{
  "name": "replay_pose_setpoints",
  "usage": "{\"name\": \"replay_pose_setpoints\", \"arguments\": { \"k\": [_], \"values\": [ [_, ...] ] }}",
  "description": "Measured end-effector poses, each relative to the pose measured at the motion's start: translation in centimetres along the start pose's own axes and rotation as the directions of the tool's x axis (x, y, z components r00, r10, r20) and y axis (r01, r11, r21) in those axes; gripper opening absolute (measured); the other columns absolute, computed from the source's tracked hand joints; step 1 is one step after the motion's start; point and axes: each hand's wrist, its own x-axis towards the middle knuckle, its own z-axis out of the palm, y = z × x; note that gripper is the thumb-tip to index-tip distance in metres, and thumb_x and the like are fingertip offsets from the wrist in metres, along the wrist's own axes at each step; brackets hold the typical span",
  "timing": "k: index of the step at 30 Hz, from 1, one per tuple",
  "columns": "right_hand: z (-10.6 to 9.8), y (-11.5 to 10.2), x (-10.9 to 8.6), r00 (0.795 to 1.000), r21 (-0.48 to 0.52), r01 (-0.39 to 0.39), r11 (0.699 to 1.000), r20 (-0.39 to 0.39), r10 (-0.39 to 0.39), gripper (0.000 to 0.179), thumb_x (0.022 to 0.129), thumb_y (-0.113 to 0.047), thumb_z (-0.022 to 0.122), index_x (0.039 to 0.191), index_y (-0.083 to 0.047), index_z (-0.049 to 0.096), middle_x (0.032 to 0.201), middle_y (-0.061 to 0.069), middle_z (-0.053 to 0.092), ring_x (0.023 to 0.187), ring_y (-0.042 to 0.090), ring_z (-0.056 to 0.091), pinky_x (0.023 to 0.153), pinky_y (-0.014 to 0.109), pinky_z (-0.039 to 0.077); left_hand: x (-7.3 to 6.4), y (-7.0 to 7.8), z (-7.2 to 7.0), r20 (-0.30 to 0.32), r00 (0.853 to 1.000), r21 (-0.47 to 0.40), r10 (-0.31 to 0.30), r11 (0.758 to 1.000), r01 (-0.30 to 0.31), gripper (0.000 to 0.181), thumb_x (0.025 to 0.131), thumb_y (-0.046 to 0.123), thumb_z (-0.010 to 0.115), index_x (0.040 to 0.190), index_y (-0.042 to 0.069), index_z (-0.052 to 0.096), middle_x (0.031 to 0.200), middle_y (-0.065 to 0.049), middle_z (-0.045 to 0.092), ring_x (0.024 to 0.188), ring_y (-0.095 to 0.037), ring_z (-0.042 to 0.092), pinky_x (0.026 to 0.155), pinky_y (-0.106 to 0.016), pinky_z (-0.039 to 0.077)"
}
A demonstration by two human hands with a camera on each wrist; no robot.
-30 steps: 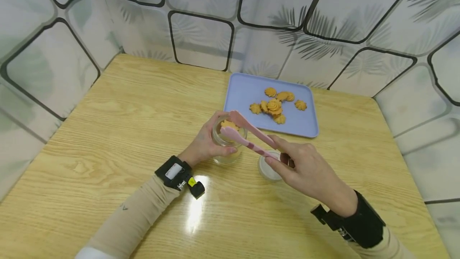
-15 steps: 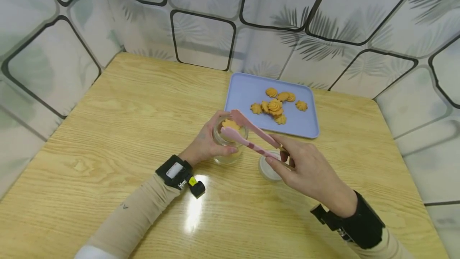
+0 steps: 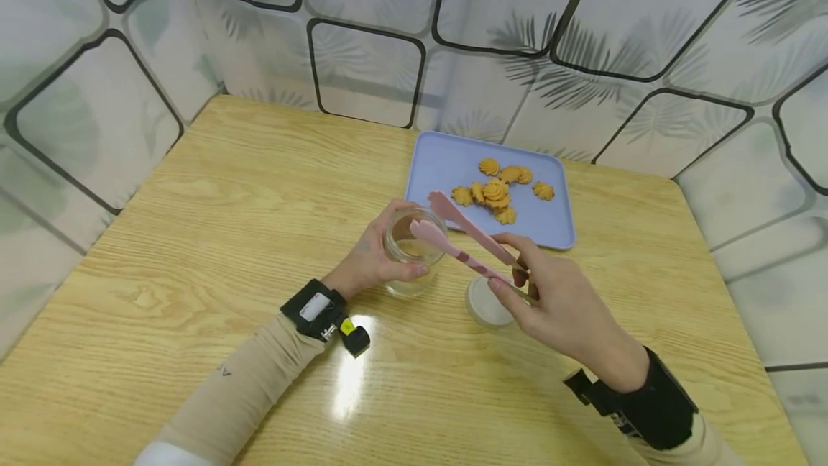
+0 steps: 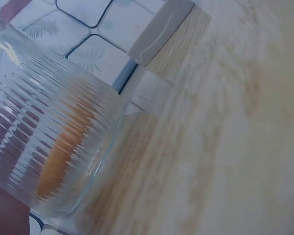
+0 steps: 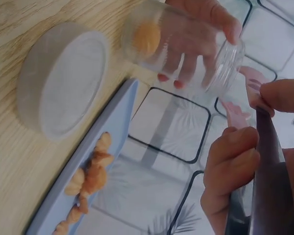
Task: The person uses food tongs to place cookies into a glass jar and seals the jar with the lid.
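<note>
My left hand [image 3: 369, 259] grips a clear ribbed glass jar [image 3: 409, 236] around its side, mouth up and uncovered. One swirled butter cookie [image 4: 63, 152] shows low inside the jar in the left wrist view, and also in the right wrist view. My right hand [image 3: 561, 304] holds pink-tipped tongs [image 3: 475, 232] between thumb and fingers. Their tips are spread apart with nothing between them, close over the jar's mouth and right rim. Below the tongs a round off-white lid [image 3: 486, 304] lies on the table, partly overlapped by my right hand.
Behind the jar, a light-blue tray [image 3: 430, 160] bears several more cookies [image 3: 494, 191], some piled up. The wooden table [image 3: 272, 185] meets a patterned curtain [image 3: 362, 70] at its back edge. Both wrists carry black straps with small cameras.
The cookie that lay between the tong tips at the jar's mouth has dropped to the bottom. The tongs have shifted slightly right and away, their tips apart. My left hand stays put.
</note>
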Motion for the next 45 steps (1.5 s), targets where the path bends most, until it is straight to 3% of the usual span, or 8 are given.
{"name": "replay_pose_setpoints", "arguments": {
  "k": [5,11,20,25,33,38,45],
  "values": [
    [-0.3,2.5,0.1,0.995,0.008,0.007,1.0,-0.097,-0.006,0.046,0.093,-0.009,0.071,0.136,-0.007,0.055,0.075,-0.003,0.059,0.045,-0.003,0.031,0.041,0.018,0.03,0.2,0.1,0.1,0.004,1.0,-0.023,0.031,0.999,-0.031,0.082,0.074,0.019,0.088,0.139,0.002,0.042,0.129,-0.034,0.057,0.125,-0.045,0.053,0.097,-0.063,0.05],
    [-0.4,6.3,0.6,0.982,-0.098,-0.081,0.992,-0.177,0.062,0.045,0.094,-0.015,0.071,0.135,-0.001,0.057,0.072,0.002,0.06,0.049,0.005,0.038,0.045,0.023,0.033,0.1,0.0,0.1,-0.007,0.999,0.0,0.035,0.999,-0.035,0.083,0.073,0.024,0.089,0.139,0.003,0.042,0.128,-0.03,0.058,0.125,-0.039,0.054,0.104,-0.063,0.046],
    [0.4,10.4,1.1,0.976,-0.138,-0.215,0.967,-0.069,0.207,0.049,0.101,-0.029,0.062,0.137,0.002,0.054,0.072,0.006,0.061,0.056,0.014,0.047,0.052,0.029,0.036,0.0,-0.2,0.2,-0.001,0.999,-0.01,0.042,0.999,-0.042,0.085,0.074,0.031,0.089,0.138,0.002,0.042,0.127,-0.029,0.058,0.124,-0.041,0.054,0.104,-0.065,0.045],
    [0.8,11.0,1.7,0.971,-0.15,-0.239,0.959,-0.051,0.234,0.051,0.1,-0.032,0.061,0.137,0.002,0.054,0.072,0.008,0.061,0.056,0.017,0.049,0.053,0.03,0.038,0.0,-0.1,0.2,0.002,0.999,-0.022,0.036,0.999,-0.036,0.085,0.074,0.031,0.09,0.138,0.002,0.042,0.127,-0.03,0.058,0.124,-0.041,0.054,0.099,-0.067,0.048],
    [1.2,11.1,2.4,0.954,-0.15,-0.291,0.945,0.029,0.298,0.053,0.101,-0.034,0.059,0.14,0.001,0.051,0.071,0.008,0.061,0.056,0.018,0.05,0.05,0.031,0.038,0.1,-0.1,0.2,0.002,0.999,-0.016,0.05,0.999,-0.049,0.08,0.073,0.019,0.088,0.137,0.001,0.043,0.127,-0.03,0.058,0.123,-0.04,0.055,0.103,-0.062,0.047],
    [1.4,11.1,2.5,0.949,-0.144,-0.305,0.941,0.04,0.313,0.055,0.102,-0.033,0.058,0.144,0.0,0.049,0.07,0.007,0.06,0.054,0.017,0.049,0.048,0.031,0.037,0.2,-0.1,0.2,0.004,0.999,-0.013,0.048,0.999,-0.048,0.081,0.073,0.021,0.088,0.137,0.001,0.043,0.128,-0.029,0.058,0.124,-0.039,0.055,0.101,-0.062,0.048],
    [1.5,11.1,2.4,0.958,-0.17,-0.275,0.946,0.029,0.284,0.051,0.104,-0.025,0.056,0.146,0.004,0.05,0.065,0.007,0.057,0.051,0.017,0.045,0.045,0.03,0.033,0.1,-0.1,0.2,0.003,0.999,-0.017,0.043,0.999,-0.043,0.081,0.073,0.022,0.088,0.137,0.002,0.043,0.128,-0.029,0.058,0.125,-0.04,0.054,0.099,-0.063,0.049]
  ]
}}
